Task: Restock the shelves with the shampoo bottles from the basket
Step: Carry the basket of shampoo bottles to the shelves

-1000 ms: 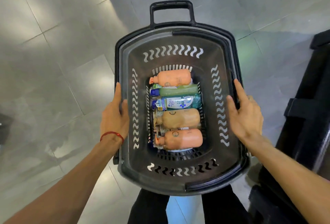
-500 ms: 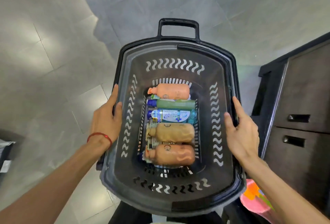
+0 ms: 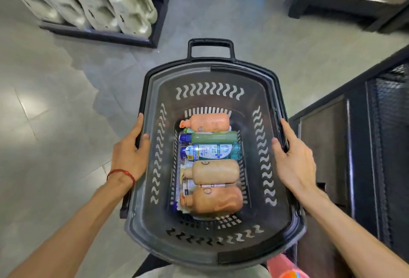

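Left grip [image 3: 130,156] and right grip [image 3: 296,160] clasp the basket [image 3: 212,68] rim; carry it level so the bottles [image 3: 214,171] between them do not roll.

Basket [image 3: 281,215]: dark grey moulded plastic, smooth with a dull sheen, its walls pierced by wavy slots.
Basket handle [image 3: 210,43]: black matt plastic, at the basket's far end.
Peach bottle [image 3: 210,122]: matt plastic, farthest in the basket.
Green bottle [image 3: 213,137]: translucent plastic with a glossy blue cap.
Clear bottle [image 3: 217,151]: glossy see-through teal plastic with a printed label, mid-basket.
Tan bottle [image 3: 215,171]: matt plastic.
Orange-brown bottle [image 3: 218,200]: satin plastic, dented, at the basket's near end.
Floor [image 3: 55,111]: grey polished tiles, glossy, left of the basket.
White jugs [image 3: 130,10]: matt white plastic, beyond the basket.
Wrist cord [image 3: 124,172]: red thread with a bead, left of the basket.
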### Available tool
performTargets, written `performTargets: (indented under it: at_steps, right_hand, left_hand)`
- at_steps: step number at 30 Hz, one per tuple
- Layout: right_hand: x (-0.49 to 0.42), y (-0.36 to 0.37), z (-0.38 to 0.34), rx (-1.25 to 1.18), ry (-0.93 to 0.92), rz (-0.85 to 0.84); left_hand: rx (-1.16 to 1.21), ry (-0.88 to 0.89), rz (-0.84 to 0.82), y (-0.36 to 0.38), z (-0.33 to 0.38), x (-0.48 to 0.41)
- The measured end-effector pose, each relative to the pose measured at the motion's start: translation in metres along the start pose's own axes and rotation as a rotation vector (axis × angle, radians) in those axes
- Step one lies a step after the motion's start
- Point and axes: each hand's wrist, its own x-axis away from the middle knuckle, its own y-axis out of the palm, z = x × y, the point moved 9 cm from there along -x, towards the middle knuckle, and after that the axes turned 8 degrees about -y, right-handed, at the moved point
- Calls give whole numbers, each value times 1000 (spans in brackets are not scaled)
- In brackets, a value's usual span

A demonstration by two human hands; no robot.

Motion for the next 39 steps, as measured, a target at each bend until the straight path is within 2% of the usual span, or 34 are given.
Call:
performTargets:
  at_steps: [7, 14, 21, 29, 34, 39]
  right_hand:
    - [-111, -18, -17, 75, 62, -54]
    - [-227, -36, -31, 24, 83, -66]
    - [-378, -35, -19, -88, 66, -101]
    - [-567, -81, -61, -54, -52, -69]
    - [-683, -93, -98, 20, -115, -46]
    - [-777, -91, -130, 44, -75, -41]
  left_hand:
    - [74, -12, -104, 18, 75, -96]
    - [-34, 2, -157, 35, 153, -216]
    - [-63, -14, -88, 60, 240, -325]
    - [-11, -74, 48, 61, 333, -427]
    - [79, -76, 42, 71, 377, -522]
    - [80, -49, 21, 71, 428, -625]
